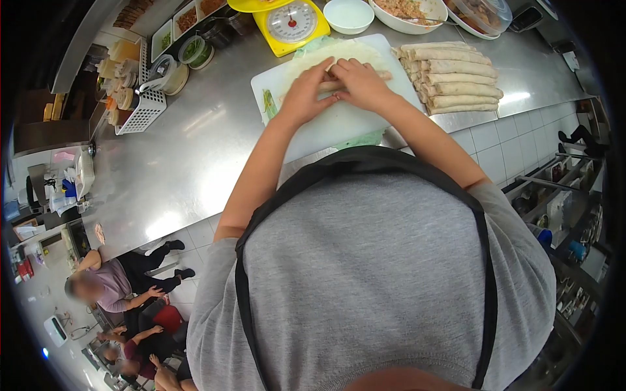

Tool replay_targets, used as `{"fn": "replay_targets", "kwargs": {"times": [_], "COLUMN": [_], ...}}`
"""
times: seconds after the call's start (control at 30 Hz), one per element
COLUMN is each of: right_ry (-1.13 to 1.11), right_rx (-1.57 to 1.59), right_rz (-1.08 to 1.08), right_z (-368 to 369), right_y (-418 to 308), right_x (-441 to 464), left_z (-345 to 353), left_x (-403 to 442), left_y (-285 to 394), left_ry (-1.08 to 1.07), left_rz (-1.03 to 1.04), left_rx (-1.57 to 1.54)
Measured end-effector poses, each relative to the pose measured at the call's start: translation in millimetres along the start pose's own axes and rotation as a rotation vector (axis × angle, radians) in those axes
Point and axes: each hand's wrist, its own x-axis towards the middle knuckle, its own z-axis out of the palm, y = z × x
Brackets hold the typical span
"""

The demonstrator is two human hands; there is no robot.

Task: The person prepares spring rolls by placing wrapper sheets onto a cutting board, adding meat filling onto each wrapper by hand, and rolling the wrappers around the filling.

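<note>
On a white cutting board (287,140) lies a pale, thin wrapper (306,63), partly rolled around a filling into a spring roll (331,85). My left hand (308,93) is curled over the left part of the roll, its thumb on the near side. Beside it, my right hand (360,83) has bent fingers over the roll, and the thumbs almost meet. Much of the filling is hidden beneath the fingers. A green leaf piece (269,104) lies at the board's left edge. Stacked finished rolls (456,78) sit right of the board.
Behind the board stand a yellow scale (292,27), a white bowl (349,15) and a bowl of filling (412,12). Left are a lidded tub (171,75) and a white basket of bottles (140,112) on the steel counter (195,156). Several people sit at lower left.
</note>
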Motion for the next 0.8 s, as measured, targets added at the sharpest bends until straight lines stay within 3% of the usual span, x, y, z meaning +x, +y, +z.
{"fn": "replay_targets", "kwargs": {"times": [0.07,0.13,0.2,0.8], "right_ry": [-0.063,-0.095,-0.041,-0.167], "right_rx": [-0.028,0.141,0.233,0.281], "right_rz": [0.055,0.043,-0.05,-0.104], "right_z": [2,-13,-11,-11], "right_y": [5,36,54,35], "right_x": [-1,-11,-18,-1], "left_z": [10,4,-3,1], "left_x": [3,-3,-11,-6], "left_y": [-5,-16,-25,-3], "left_ry": [-0.069,-0.052,-0.085,-0.096], "left_rz": [-0.021,-0.032,-0.021,-0.082], "left_rx": [-0.013,-0.078,0.076,0.262]}}
